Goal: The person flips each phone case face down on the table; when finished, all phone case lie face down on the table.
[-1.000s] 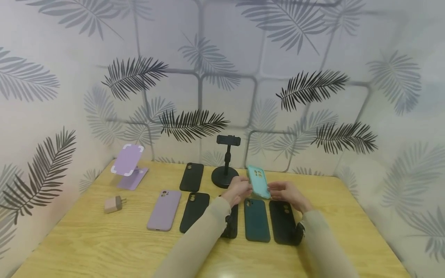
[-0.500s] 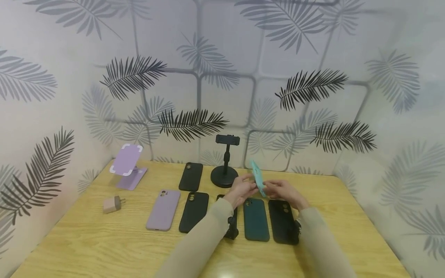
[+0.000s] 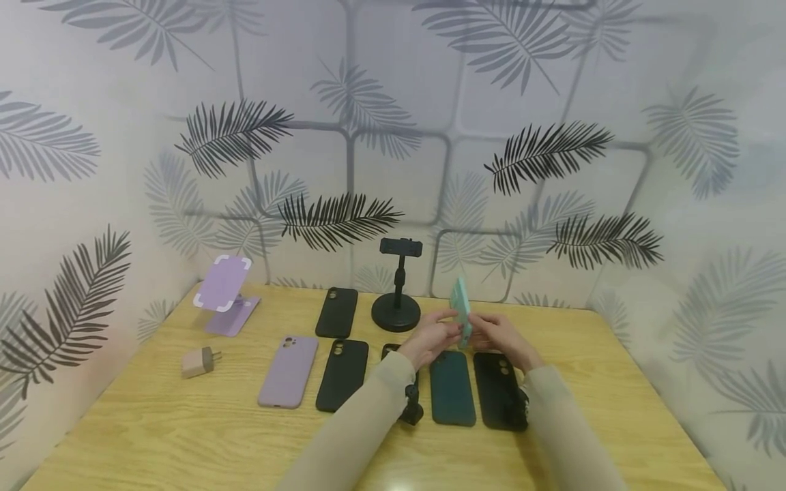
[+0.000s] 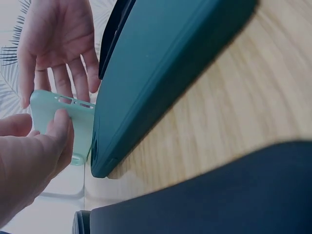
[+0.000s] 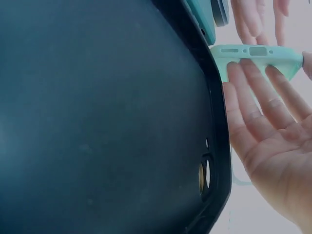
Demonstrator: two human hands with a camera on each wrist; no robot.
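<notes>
A mint-green phone case (image 3: 462, 315) is held up above the table, tilted nearly edge-on to the head view. My left hand (image 3: 432, 335) holds it from the left; in the left wrist view the fingertips of the left hand (image 4: 36, 151) press on it. From the right, my right hand (image 3: 500, 335) grips the same case, its long fingers against one face and the thumb at its edge, as the right wrist view shows the right hand (image 5: 273, 131). Below lie a dark teal phone case (image 3: 453, 389) and a black phone case (image 3: 500, 392). Another dark case is mostly hidden by my left arm.
A black phone stand (image 3: 396, 312) stands behind my left hand. Leftward lie two black cases, the nearer black case (image 3: 342, 376) and the farther black case (image 3: 336, 312), a lilac case (image 3: 288, 372), a purple stand (image 3: 224, 290) and a charger plug (image 3: 198, 362). A patterned wall rises behind.
The mint phone case has turned from showing its back with the camera cutout to nearly edge-on, and shifted slightly right. My two hands have drawn closer together around it.
</notes>
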